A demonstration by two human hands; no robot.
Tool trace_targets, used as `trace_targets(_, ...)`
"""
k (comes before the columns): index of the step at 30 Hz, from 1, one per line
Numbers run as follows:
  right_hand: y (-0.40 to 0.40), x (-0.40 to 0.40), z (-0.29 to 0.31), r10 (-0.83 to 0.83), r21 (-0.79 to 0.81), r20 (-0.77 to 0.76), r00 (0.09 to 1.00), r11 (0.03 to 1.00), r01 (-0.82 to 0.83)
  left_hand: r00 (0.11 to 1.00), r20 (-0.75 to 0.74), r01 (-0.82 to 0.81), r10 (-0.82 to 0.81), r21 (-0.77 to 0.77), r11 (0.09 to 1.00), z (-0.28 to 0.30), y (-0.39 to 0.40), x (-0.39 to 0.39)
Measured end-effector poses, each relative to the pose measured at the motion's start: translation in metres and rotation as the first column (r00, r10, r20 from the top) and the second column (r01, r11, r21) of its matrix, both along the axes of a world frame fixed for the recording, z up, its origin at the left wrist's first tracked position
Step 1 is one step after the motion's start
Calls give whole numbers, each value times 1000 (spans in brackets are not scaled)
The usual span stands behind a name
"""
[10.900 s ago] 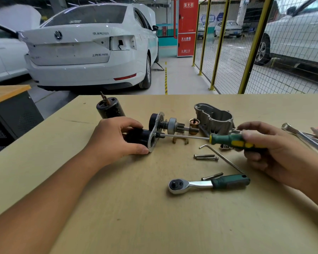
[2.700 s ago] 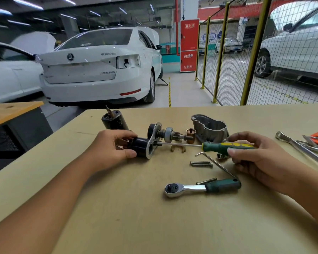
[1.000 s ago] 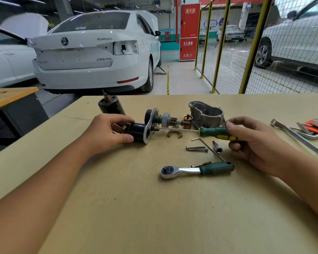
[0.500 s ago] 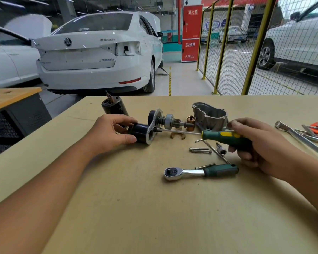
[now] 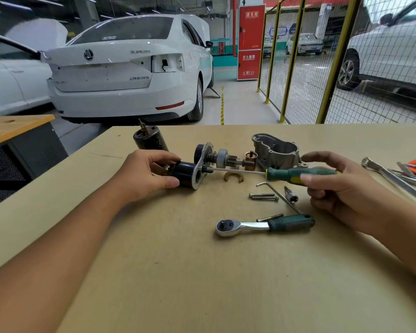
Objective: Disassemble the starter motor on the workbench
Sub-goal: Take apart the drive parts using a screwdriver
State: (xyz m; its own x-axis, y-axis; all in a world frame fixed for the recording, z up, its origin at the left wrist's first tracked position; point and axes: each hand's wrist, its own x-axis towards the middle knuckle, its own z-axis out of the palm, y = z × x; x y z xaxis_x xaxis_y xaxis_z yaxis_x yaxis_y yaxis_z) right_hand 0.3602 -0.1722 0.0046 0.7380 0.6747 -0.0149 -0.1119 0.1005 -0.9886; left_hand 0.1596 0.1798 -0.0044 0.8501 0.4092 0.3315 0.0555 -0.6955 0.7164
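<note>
The starter motor assembly [image 5: 197,168] lies on its side on the workbench [image 5: 202,272], a black solenoid cylinder [image 5: 183,174] joined to a silver end plate [image 5: 201,169], with the pinion shaft [image 5: 222,157] running off to the right behind it. The left hand [image 5: 144,177] wraps the solenoid from the left, thumb beneath and fingers curled over the top, clasping it firmly. The screwdriver [image 5: 296,175], green with yellow marks, lies level with its tip against the plate's right face. The right hand [image 5: 341,186] pinches the handle between thumb and fingertips; its forefinger reaches out above the handle, the fingers loosened rather than clenched.

Compared with half a second earlier, the right hand has slackened from a full fist round the handle to this lighter fingertip hold, while the left hand stays clamped on the solenoid and the tip remains at the plate.

Behind the assembly stands the black motor housing [image 5: 149,140]; to the right sits the grey aluminium nose housing [image 5: 276,151], with a brass part [image 5: 251,159] just beside it. A brass fork [image 5: 234,176] lies under the screwdriver shaft. Nearer are 2 bolts [image 5: 263,196], a hex key [image 5: 277,195], a small bit [image 5: 291,194] and a ratchet [image 5: 264,224]. Wrenches [image 5: 394,179] lie at the far right.
</note>
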Motion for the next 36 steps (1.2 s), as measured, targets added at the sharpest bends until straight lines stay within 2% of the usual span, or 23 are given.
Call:
trace_targets(3,2,-5,-1,6,29,-25,1000,1000,-5,1000,3,4,-4,-4,1000,-1,1,0)
trace_targets(7,3,-4,2,-45,-107,42,998,993,50,1000,7,3,-3,-1,1000,0,1,0)
trace_targets(13,3,-4,0,29,94,-125,992,995,-17,1000,5,2,-2,-7,1000,1,-1,0)
trace_targets(18,5,-1,0,-43,-88,-87,995,995,35,1000,-5,0,0,-4,1000,1,-1,-1)
trace_targets(23,3,2,-4,12,103,-174,985,995,6,1000,-5,0,0,-5,1000,1,-2,-2)
trace_targets(25,5,-2,-2,21,97,-183,983,995,-3,1000,-5,0,0,-8,1000,2,-2,-2)
trace_targets(29,7,-3,1,-38,-62,-133,990,998,30,1000,-2,1,-1,-21,1000,2,-2,-2)
trace_targets(34,1,1,-2,38,106,-194,980,994,-17,1000,0,9,-9,-20,1000,2,-4,-3)
trace_targets(36,3,-2,-1,48,78,-182,982,996,-34,1000,4,9,-9,-22,1000,2,-5,-2)
